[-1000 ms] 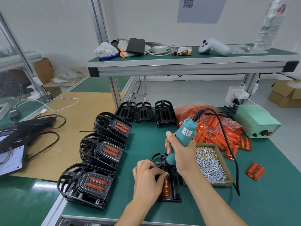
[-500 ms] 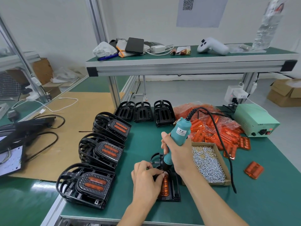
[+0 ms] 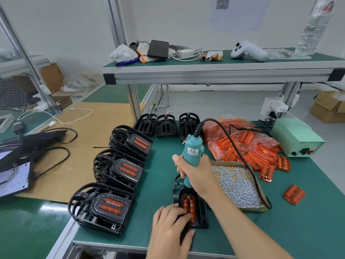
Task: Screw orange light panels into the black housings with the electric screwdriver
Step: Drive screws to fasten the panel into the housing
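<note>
My right hand [image 3: 195, 173] grips the teal electric screwdriver [image 3: 192, 150] upright, its tip down on the far end of an orange light panel [image 3: 189, 202]. That panel sits in a black housing [image 3: 202, 212] lying flat near the table's front edge. My left hand [image 3: 170, 226] presses on the near left side of this housing, with fingertips touching the panel. The screwdriver's bit is hidden behind my right hand.
Three stacks of housings with panels fitted [image 3: 104, 206] stand at the left edge, and three bare housings [image 3: 165, 126] stand behind. A cardboard tray of screws [image 3: 237, 186] lies right of my hand. A bag of orange panels [image 3: 244, 146], a loose panel [image 3: 294, 194] and the power box [image 3: 296, 140] are at right.
My left hand slid back toward me along the housing, uncovering the panel. The screwdriver stands more upright and its cord has swung left.
</note>
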Demonstrator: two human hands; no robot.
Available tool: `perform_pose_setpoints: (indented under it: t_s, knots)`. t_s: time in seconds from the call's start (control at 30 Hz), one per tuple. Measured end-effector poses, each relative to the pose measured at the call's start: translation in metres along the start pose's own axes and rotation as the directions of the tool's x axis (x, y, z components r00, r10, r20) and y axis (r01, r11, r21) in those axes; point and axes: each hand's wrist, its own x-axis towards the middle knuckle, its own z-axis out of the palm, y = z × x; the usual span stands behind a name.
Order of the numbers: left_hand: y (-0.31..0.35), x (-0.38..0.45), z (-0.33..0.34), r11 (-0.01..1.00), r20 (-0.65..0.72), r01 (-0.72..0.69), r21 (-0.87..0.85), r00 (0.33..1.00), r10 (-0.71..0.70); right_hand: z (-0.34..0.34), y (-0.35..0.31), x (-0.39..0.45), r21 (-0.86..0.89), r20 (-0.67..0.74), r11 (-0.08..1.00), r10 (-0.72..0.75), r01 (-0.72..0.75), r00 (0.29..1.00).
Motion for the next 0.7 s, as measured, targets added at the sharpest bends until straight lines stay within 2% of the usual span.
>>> perform_pose_setpoints:
  t_s: [0.13,0.47,0.7]
  knots:
    - [0.0,-0.001,-0.002,0.998,-0.007,-0.022,0.064,1.0,0.022,0.004,-0.001,-0.003,-0.032,0.052,0.999,-0.015,0.017,0.999]
    - [-0.001,0.0,-0.003,0.998,0.007,0.016,-0.056,1.0,-0.015,-0.003,0.004,0.0,0.037,0.041,0.999,-0.023,0.021,0.999]
    - [0.002,0.0,-0.004,0.994,0.039,0.035,-0.1,0.999,-0.031,-0.009,0.005,0.004,0.024,0.259,1.0,-0.018,0.012,0.966]
